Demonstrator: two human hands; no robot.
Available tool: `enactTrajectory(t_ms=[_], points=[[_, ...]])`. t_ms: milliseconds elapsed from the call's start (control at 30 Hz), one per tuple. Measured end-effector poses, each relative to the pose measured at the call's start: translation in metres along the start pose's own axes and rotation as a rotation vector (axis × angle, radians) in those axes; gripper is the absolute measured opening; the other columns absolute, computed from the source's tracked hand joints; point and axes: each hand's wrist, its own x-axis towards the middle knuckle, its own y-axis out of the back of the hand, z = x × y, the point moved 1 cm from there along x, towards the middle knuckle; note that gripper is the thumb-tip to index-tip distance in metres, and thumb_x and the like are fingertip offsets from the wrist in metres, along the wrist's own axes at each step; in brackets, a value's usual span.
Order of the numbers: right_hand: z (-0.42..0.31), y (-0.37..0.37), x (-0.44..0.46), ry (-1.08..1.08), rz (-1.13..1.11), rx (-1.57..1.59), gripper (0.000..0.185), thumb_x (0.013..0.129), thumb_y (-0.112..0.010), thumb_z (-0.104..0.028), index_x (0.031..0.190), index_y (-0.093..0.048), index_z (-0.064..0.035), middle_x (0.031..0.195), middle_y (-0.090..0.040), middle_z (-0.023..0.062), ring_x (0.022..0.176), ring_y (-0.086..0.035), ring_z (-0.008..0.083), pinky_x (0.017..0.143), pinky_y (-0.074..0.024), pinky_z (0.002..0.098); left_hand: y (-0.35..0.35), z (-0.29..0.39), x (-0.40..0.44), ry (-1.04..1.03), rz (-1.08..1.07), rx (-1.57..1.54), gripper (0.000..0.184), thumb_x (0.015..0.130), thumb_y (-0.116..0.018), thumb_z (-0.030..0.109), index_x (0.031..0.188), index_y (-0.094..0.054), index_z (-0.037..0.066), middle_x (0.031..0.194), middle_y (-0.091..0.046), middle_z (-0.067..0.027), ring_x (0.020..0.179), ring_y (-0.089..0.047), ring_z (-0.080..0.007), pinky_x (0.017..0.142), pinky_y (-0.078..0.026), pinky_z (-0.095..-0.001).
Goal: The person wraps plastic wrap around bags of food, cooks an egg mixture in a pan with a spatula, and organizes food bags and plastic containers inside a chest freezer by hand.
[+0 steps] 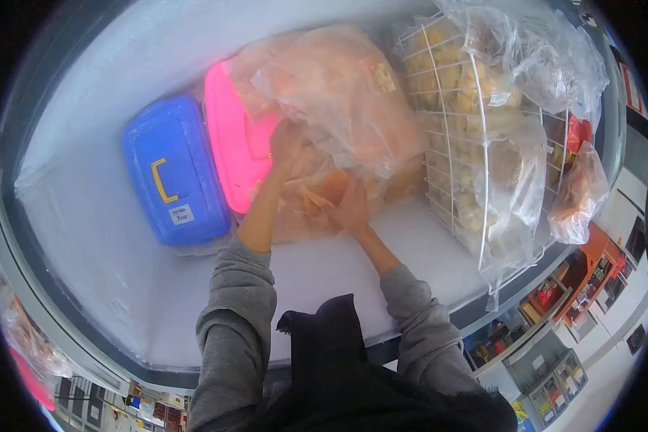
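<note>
Both arms reach down into a chest freezer [324,281]. My left hand [289,144] is closed on the edge of a large clear plastic bag [338,93], beside the pink lid. Lower and to the right, my right hand [351,207] has its fingers closed on a flat orange-brown piece [333,186] at the bag's opening. Its exact kind I cannot make out. More thin orange pieces [311,203] show next to those fingers. The bag is frosted and full of orange-pink contents. It partly covers a pink box [230,144].
Left of the pink box sits a blue box [173,173] with a yellow handle and a white label. A white wire basket [446,129] on the right holds bags of pale yellowish food. One plastic bag [583,194] hangs over the freezer's right rim.
</note>
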Motion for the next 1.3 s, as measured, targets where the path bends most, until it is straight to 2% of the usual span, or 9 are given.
enactTrajectory(t_ms=[200,333,400,467,567,700,767,900,1300], points=[[-0.003,0.010,0.009,-0.295,-0.353,0.025,0.081,0.053,-0.077,-0.040,0.119,-0.046,-0.0056,0.108,-0.051,0.0250,0.096,-0.053,0.0381,0.085,-0.0428,0.0420,-0.001,0.011,0.013,0.019,-0.081,0.012,0.045,0.076,-0.058,0.043,0.100,-0.060,0.005,0.086,-0.062,-0.0169,0.076,-0.060,-0.0298,0.071,-0.045,-0.0378],[-0.003,-0.009,-0.010,0.011,-0.162,0.050,0.051,0.068,-0.066,-0.034,0.113,-0.055,-0.0113,0.107,-0.054,0.0211,0.093,-0.054,0.0366,0.079,-0.0437,0.0430,-0.014,-0.011,0.016,-0.142,0.054,0.032,0.036,0.079,-0.059,0.036,0.099,-0.060,0.005,0.084,-0.062,-0.0126,0.070,-0.060,-0.0245,0.064,-0.048,-0.0355],[-0.003,-0.017,-0.013,0.104,-0.109,0.076,0.044,0.072,-0.062,-0.031,0.112,-0.056,-0.0127,0.105,-0.056,0.0195,0.092,-0.054,0.0360,0.078,-0.0439,0.0433,-0.018,-0.024,0.020,-0.001,-0.223,-0.711,0.023,0.083,-0.058,0.022,0.098,-0.060,0.005,0.080,-0.060,-0.0067,0.066,-0.058,-0.0161,0.057,-0.049,-0.0309],[-0.008,-0.016,-0.012,0.086,-0.278,0.089,0.039,0.077,-0.056,-0.026,0.113,-0.056,-0.0117,0.103,-0.057,0.0184,0.093,-0.055,0.0343,0.078,-0.0444,0.0423,-0.002,0.003,0.002,0.056,-0.244,-0.727,0.021,0.085,-0.055,0.016,0.103,-0.055,0.007,0.084,-0.058,-0.0055,0.071,-0.058,-0.0155,0.059,-0.049,-0.0292],[-0.025,0.008,0.002,-0.039,-0.528,0.226,0.040,0.076,-0.059,-0.026,0.112,-0.055,-0.0079,0.100,-0.058,0.0183,0.095,-0.056,0.0275,0.078,-0.0451,0.0395,0.004,0.028,-0.020,0.092,-0.223,-0.745,0.019,0.085,-0.054,0.012,0.104,-0.055,0.006,0.081,-0.057,-0.0040,0.069,-0.056,-0.0128,0.058,-0.049,-0.0267],[0.018,-0.002,0.000,0.062,-0.416,0.444,0.043,0.076,-0.060,-0.023,0.114,-0.052,-0.0051,0.102,-0.058,0.0124,0.097,-0.056,0.0222,0.080,-0.0465,0.0367,0.010,0.022,-0.018,-0.078,-0.224,-0.599,0.019,0.084,-0.056,0.014,0.100,-0.057,0.002,0.071,-0.057,-0.0037,0.063,-0.054,-0.0112,0.055,-0.045,-0.0269],[0.017,0.023,0.000,-0.365,-0.604,0.755,0.045,0.078,-0.059,-0.016,0.119,-0.046,-0.0050,0.108,-0.055,0.0070,0.100,-0.054,0.0193,0.083,-0.0467,0.0356,0.015,0.024,-0.021,-0.155,-0.173,-0.550,0.019,0.084,-0.056,0.014,0.098,-0.057,0.002,0.070,-0.057,-0.0053,0.063,-0.054,-0.0129,0.055,-0.044,-0.0285],[0.014,0.060,0.012,-0.545,-0.799,1.183,0.049,0.079,-0.056,-0.010,0.125,-0.039,-0.0092,0.113,-0.051,0.0054,0.100,-0.054,0.0210,0.085,-0.0469,0.0353,0.035,0.025,-0.044,-0.346,-0.074,-0.129,0.019,0.083,-0.056,0.016,0.093,-0.056,-0.001,0.068,-0.056,-0.0117,0.060,-0.054,-0.0192,0.055,-0.041,-0.0337],[-0.029,0.104,0.024,-0.631,-0.829,1.531,0.048,0.081,-0.056,-0.006,0.125,-0.038,-0.0038,0.114,-0.052,0.0065,0.102,-0.053,0.0159,0.085,-0.0466,0.0317,0.062,0.033,-0.110,-0.063,-0.197,-0.278,0.023,0.086,-0.057,0.021,0.098,-0.055,0.001,0.073,-0.056,-0.0041,0.070,-0.055,-0.0100,0.060,-0.045,-0.0246]])
